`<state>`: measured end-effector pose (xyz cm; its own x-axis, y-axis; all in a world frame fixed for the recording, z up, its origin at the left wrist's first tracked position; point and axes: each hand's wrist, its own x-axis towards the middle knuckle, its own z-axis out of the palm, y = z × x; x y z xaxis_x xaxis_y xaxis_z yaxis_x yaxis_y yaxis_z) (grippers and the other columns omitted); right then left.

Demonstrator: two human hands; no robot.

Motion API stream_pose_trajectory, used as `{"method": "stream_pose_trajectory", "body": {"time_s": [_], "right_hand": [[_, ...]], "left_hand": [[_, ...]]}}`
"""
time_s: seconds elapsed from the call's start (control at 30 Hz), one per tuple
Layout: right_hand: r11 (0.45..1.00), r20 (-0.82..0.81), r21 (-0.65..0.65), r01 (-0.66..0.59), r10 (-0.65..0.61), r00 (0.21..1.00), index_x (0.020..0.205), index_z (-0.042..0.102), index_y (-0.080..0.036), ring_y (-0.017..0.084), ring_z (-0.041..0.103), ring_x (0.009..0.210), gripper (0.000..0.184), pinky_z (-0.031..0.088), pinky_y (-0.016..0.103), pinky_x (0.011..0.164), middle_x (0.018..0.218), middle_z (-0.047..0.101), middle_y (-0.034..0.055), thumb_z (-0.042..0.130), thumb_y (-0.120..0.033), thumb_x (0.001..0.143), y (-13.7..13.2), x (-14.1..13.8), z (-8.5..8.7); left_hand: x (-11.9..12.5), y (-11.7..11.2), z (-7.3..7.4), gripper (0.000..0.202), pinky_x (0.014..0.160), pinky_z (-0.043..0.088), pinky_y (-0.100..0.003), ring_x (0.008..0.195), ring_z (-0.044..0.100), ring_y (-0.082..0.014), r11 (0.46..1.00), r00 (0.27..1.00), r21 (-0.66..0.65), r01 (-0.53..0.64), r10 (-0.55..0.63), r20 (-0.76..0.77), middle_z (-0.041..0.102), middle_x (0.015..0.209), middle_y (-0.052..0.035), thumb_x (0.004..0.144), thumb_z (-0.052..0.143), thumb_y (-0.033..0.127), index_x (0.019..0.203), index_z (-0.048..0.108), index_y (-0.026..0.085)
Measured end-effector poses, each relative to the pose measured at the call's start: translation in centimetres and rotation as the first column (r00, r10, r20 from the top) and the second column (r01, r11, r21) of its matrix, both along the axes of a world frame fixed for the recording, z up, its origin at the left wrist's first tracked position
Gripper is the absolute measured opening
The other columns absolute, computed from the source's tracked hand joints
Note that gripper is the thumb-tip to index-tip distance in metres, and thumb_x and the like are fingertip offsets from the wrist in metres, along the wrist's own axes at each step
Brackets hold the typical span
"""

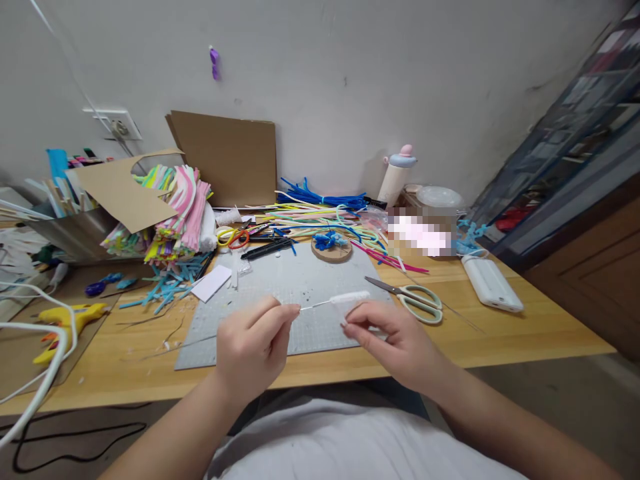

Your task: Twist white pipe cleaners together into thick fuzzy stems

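Observation:
My left hand point(256, 343) is closed in a pinch on the bare wire end of a white pipe cleaner point(355, 295). The wire runs to the right from my fingertips, and its far part is covered in white fuzz. Just below that fuzzy part, my right hand point(395, 340) has thumb and fingers pinched together; something small and pale shows at the tips, too small to name. Both hands are over the front of a grey cutting mat point(200, 353). Scissors point(420, 303) with pale green handles lie to the right of the fuzzy end.
Behind the hands, a blue fuzzy piece sits on a round cardboard disc point(320, 255). Loose coloured pipe cleaners point(305, 217) spread along the back. A yellow glue gun point(75, 313) and white cables are at left, a white power bank point(493, 283) at right, a bottle point(395, 180) near the wall.

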<state>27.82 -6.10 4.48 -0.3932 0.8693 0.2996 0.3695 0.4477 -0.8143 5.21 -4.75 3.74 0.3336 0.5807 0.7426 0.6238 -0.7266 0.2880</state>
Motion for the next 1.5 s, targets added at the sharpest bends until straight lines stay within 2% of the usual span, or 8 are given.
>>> {"method": "stream_pose_trajectory", "body": {"time_s": [0.13, 0.33, 0.4, 0.5, 0.67, 0.93, 1.33, 1.5], "right_hand": [[0.956, -0.327, -0.247, -0.159, 0.072, 0.942, 0.075, 0.06, -0.018, 0.017, 0.063, 0.091, 0.011, 0.047, 0.03, 0.081, 0.095, 0.066, 0.0061, 0.058, -0.026, 0.083, 0.8, -0.8, -1.7], [0.949, -0.364, -0.271, -0.162, 0.055, 0.93, 0.078, 0.065, -0.019, 0.018, 0.063, 0.088, 0.008, 0.047, 0.033, 0.083, 0.087, 0.069, 0.005, 0.063, -0.026, 0.08, 1.8, -1.6, -3.3], [0.917, -0.485, -0.304, -0.26, 0.085, 0.87, 0.09, 0.065, -0.02, 0.018, 0.064, 0.088, 0.012, 0.047, 0.035, 0.082, 0.094, 0.067, 0.0051, 0.063, -0.026, 0.08, 1.8, -1.9, -3.3], [0.87, -0.691, -0.308, -0.386, 0.075, 0.719, 0.111, 0.056, -0.025, 0.016, 0.065, 0.081, 0.037, 0.05, 0.034, 0.075, 0.103, 0.062, 0.0043, 0.068, -0.025, 0.077, 1.8, -2.3, -3.0], [0.879, -0.776, -0.331, -0.343, -0.047, 0.628, 0.087, 0.063, -0.018, 0.01, 0.059, 0.06, 0.011, 0.046, 0.024, 0.059, 0.071, 0.062, -0.0002, 0.065, -0.026, 0.08, 1.9, -2.6, -3.1], [0.887, -0.797, -0.366, -0.28, -0.144, 0.586, 0.076, 0.063, -0.018, 0.009, 0.059, 0.051, 0.008, 0.044, 0.021, 0.05, 0.065, 0.064, -0.0015, 0.069, -0.022, 0.075, 1.9, -2.9, -3.4], [0.888, -0.738, -0.427, -0.172, -0.232, 0.633, 0.077, 0.061, -0.016, 0.009, 0.057, 0.05, 0.015, 0.043, 0.021, 0.049, 0.064, 0.063, -0.0008, 0.07, -0.028, 0.074, 1.8, -2.6, -3.8], [0.896, -0.548, -0.437, -0.076, -0.198, 0.813, 0.088, 0.057, -0.018, 0.008, 0.049, 0.044, 0.018, 0.037, 0.021, 0.042, 0.067, 0.062, -0.0009, 0.064, -0.031, 0.078, 1.7, -2.1, -3.8]], "left_hand": [[0.3, -0.7, -0.4, 0.02, 0.052, 0.033, -0.022, 0.056, 0.046, -0.0095, 0.999, 0.999, 0.012, 0.03, -0.03, 0.032, 0.053, 0.064, 0.0004, 0.076, 0.058, 0.004, 0.09, 0.063, 0.017], [0.9, -0.8, -0.3, 0.018, 0.052, 0.035, -0.022, 0.056, 0.047, -0.0097, 0.994, 0.994, -0.092, 0.063, -0.054, 0.091, 0.054, 0.065, 0.0, 0.078, 0.055, 0.005, 0.089, 0.062, 0.017], [1.0, -0.8, -0.3, 0.016, 0.052, 0.035, -0.022, 0.056, 0.046, -0.0097, 0.986, 0.994, -0.149, 0.073, -0.059, 0.096, 0.054, 0.065, 0.0001, 0.08, 0.054, 0.006, 0.088, 0.061, 0.018], [1.1, -0.7, -0.4, 0.013, 0.052, 0.034, -0.022, 0.056, 0.046, -0.0099, 0.969, 0.995, -0.235, 0.072, -0.055, 0.082, 0.053, 0.065, 0.0004, 0.082, 0.053, 0.01, 0.086, 0.061, 0.019], [1.2, -0.6, -0.8, 0.01, 0.054, 0.034, -0.022, 0.059, 0.048, -0.0102, 0.945, 0.994, -0.32, 0.075, -0.045, 0.1, 0.053, 0.066, 0.0008, 0.083, 0.053, 0.013, 0.084, 0.061, 0.019], [1.5, -0.7, -0.8, 0.011, 0.056, 0.036, -0.021, 0.062, 0.051, -0.0101, 0.943, 0.987, -0.321, 0.093, -0.045, 0.154, 0.055, 0.066, 0.0007, 0.083, 0.053, 0.012, 0.083, 0.061, 0.019], [1.5, -0.7, -1.2, 0.011, 0.056, 0.036, -0.023, 0.061, 0.05, -0.0113, 0.946, 0.994, -0.314, 0.074, -0.044, 0.101, 0.055, 0.067, -0.0001, 0.084, 0.051, 0.015, 0.084, 0.061, 0.02], [1.2, -0.3, -1.0, 0.01, 0.054, 0.036, -0.022, 0.059, 0.049, -0.0109, 0.949, 0.992, -0.314, 0.029, 0.011, 0.125, 0.054, 0.065, 0.0007, 0.084, 0.052, 0.015, 0.082, 0.061, 0.02]]}}
